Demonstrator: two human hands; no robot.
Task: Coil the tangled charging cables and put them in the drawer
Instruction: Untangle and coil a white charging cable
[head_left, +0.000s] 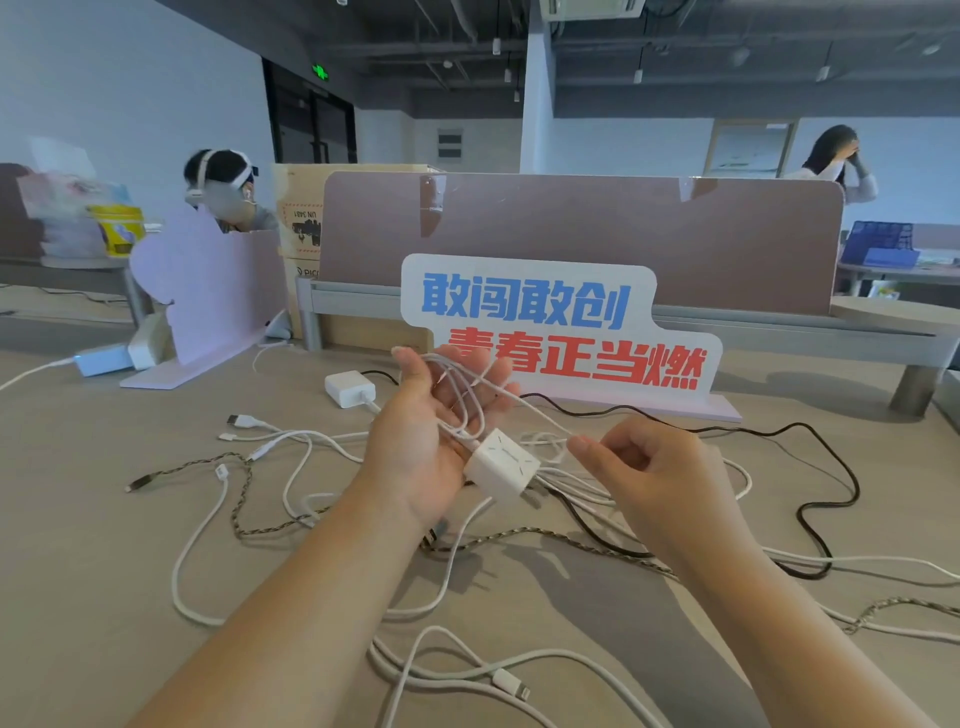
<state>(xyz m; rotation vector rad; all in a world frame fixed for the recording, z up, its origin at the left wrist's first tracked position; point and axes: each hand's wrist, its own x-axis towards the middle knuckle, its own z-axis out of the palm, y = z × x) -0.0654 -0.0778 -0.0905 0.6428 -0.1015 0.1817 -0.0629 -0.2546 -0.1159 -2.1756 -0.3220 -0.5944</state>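
The left hand lies open under loops of white cable and a charger block; the right hand seemingly pinches that cable, its fingertips partly hidden.

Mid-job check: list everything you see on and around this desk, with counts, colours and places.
white charger cube: one, in left palm
second charger: one, white, desk, behind left hand
white cables: several, tangled across desk
braided cable: at least one, dark, left
black cable: one, right
slogan sign: one, white, blue and red lettering, behind hands
divider panel: one, brown, rear
left hand: palm up, cable looped over fingers
right hand: grip pinching white cable
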